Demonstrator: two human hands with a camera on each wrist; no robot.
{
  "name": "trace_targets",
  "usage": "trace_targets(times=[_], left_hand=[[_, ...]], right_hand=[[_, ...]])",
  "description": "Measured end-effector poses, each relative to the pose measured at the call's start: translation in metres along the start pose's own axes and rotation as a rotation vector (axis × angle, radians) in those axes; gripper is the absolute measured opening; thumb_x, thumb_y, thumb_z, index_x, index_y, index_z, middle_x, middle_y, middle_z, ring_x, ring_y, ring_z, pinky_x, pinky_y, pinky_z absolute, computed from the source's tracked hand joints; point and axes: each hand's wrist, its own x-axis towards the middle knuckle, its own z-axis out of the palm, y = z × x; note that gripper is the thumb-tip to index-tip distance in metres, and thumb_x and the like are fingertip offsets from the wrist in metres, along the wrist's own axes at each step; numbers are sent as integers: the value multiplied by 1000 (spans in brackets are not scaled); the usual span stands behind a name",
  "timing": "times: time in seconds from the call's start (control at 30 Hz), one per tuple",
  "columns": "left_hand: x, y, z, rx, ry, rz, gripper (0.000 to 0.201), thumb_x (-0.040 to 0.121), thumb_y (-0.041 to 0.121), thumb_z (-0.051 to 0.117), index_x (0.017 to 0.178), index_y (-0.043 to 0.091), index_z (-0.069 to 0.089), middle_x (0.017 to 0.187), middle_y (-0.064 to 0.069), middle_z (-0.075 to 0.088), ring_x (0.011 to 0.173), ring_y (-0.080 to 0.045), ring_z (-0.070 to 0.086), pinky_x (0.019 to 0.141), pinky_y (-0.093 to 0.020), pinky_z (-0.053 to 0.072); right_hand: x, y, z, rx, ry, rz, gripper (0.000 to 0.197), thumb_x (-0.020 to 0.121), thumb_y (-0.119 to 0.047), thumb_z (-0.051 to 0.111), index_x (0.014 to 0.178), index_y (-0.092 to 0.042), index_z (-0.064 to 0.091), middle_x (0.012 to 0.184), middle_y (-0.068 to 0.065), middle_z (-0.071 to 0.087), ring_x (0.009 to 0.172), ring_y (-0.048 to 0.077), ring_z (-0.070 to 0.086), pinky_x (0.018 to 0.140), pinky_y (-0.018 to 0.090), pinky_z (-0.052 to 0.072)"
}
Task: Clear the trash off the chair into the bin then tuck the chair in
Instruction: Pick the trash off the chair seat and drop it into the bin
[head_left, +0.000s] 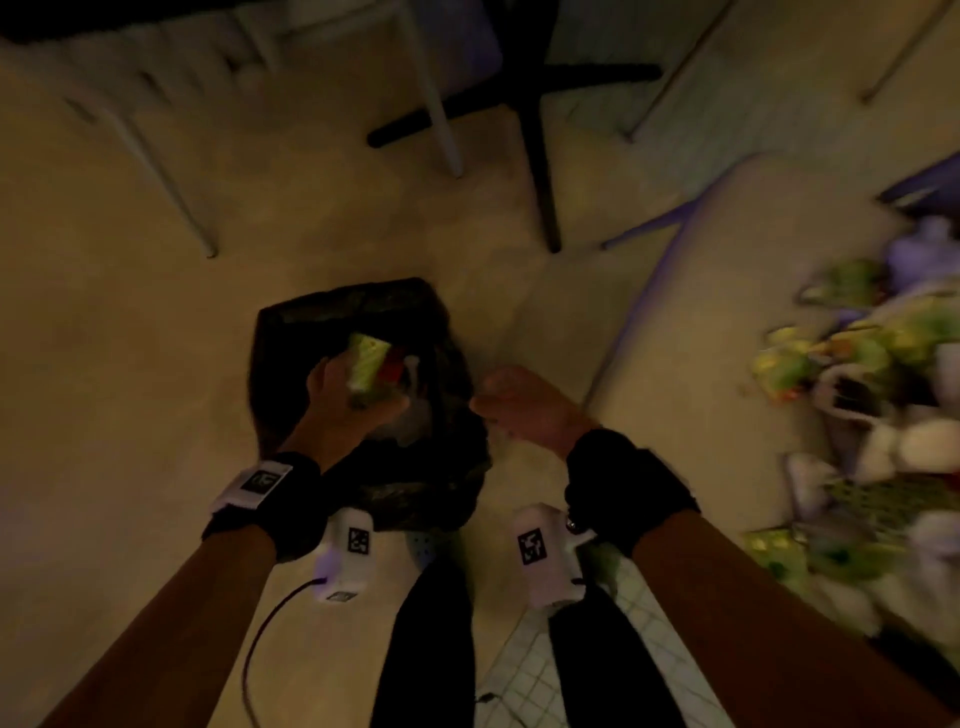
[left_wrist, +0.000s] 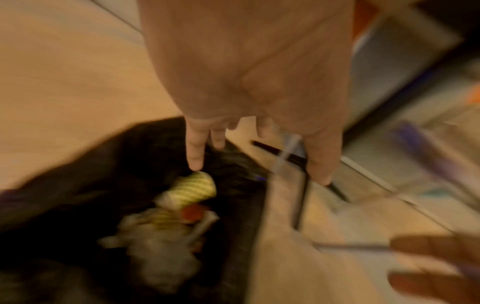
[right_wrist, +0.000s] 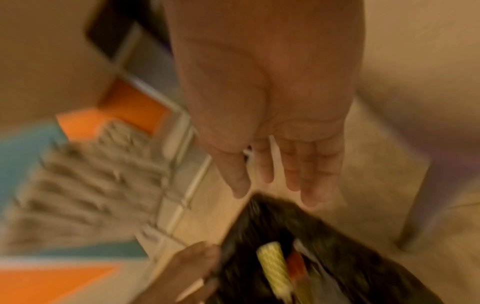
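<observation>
A bin with a black liner stands on the floor in front of me. My left hand hovers over its mouth with the fingers straight and nothing in them. Just below them a yellow-green patterned wrapper lies on top of white and red trash inside the bin. My right hand hangs empty just right of the bin's rim, its fingers loosely straight. At the right, the pale chair seat carries a blurred heap of green, yellow and white trash.
A black pedestal foot and white furniture legs stand on the tan floor beyond the bin. My dark-trousered legs are right behind the bin, over a checked mat. An orange and teal rug shows in the right wrist view.
</observation>
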Motion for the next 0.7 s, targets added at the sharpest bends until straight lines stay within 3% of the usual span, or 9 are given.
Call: trace_targets(times=[0.07, 0.1, 0.17, 0.23, 0.37, 0.43, 0.5, 0.6, 0.7], left_hand=[[-4, 37, 32, 6, -41, 82, 82, 69, 50, 76, 137, 30, 34, 148, -5, 23, 134, -28, 35, 110, -49, 35], [-8, 57, 51, 23, -88, 125, 82, 64, 58, 75, 133, 33, 37, 145, -4, 31, 131, -25, 40, 108, -49, 38], [-17, 97, 94, 110, -175, 231, 75, 67, 57, 73, 130, 31, 42, 135, 2, 44, 126, -20, 45, 106, -37, 39], [-30, 134, 136, 159, -243, 330, 56, 80, 32, 73, 128, 19, 48, 124, 4, 49, 120, -17, 49, 96, -23, 38], [-62, 198, 238, 317, -388, 590, 44, 79, 28, 73, 117, 16, 56, 120, -4, 52, 108, -25, 56, 89, -34, 48], [-70, 216, 279, 473, -403, 703, 45, 81, 24, 70, 122, 17, 53, 127, -9, 48, 114, -29, 53, 94, -40, 46], [-77, 231, 313, 634, -352, 854, 55, 78, 19, 67, 130, 15, 48, 138, -14, 42, 124, -35, 43, 100, -47, 41], [-80, 250, 350, 784, -298, 944, 75, 75, 12, 66, 143, 20, 34, 155, -13, 19, 141, -36, 20, 108, -49, 32], [-77, 266, 375, 934, -327, 939, 88, 76, 17, 70, 148, 29, 20, 159, -11, 5, 146, -35, 3, 107, -53, 30]], right_hand=[[-31, 6, -37, 45, 61, -66, 8, 90, -15, 60, 93, -17, 52, 95, 11, 53, 80, 15, 51, 75, 35, 47], [-47, 12, -57, 83, 99, -92, 13, 89, -10, 59, 87, -20, 52, 92, 11, 55, 74, 11, 52, 71, 30, 45], [-79, 32, -98, 116, 224, -134, 12, 87, -8, 60, 93, -17, 55, 87, 7, 60, 67, 6, 55, 68, 25, 44], [-104, 59, -134, 54, 444, -147, 22, 83, -15, 67, 104, -12, 60, 89, 5, 60, 74, 15, 56, 73, 32, 46], [-160, 122, -213, -178, 875, -33, 29, 77, -15, 68, 106, -10, 62, 104, 18, 65, 99, 35, 60, 86, 41, 48], [-172, 149, -238, -355, 854, 155, 46, 78, -15, 64, 122, -17, 54, 126, 21, 52, 113, 42, 49, 96, 44, 41], [-173, 170, -253, -522, 773, 236, 54, 81, -16, 59, 132, -22, 43, 145, 23, 33, 120, 45, 40, 99, 46, 38], [-170, 186, -261, -658, 757, 174, 51, 87, -19, 54, 135, -19, 37, 155, 25, 9, 122, 46, 38, 94, 48, 41], [-167, 192, -267, -692, 789, 125, 54, 88, -14, 51, 138, -20, 34, 154, 28, 6, 118, 47, 41, 90, 48, 43]])
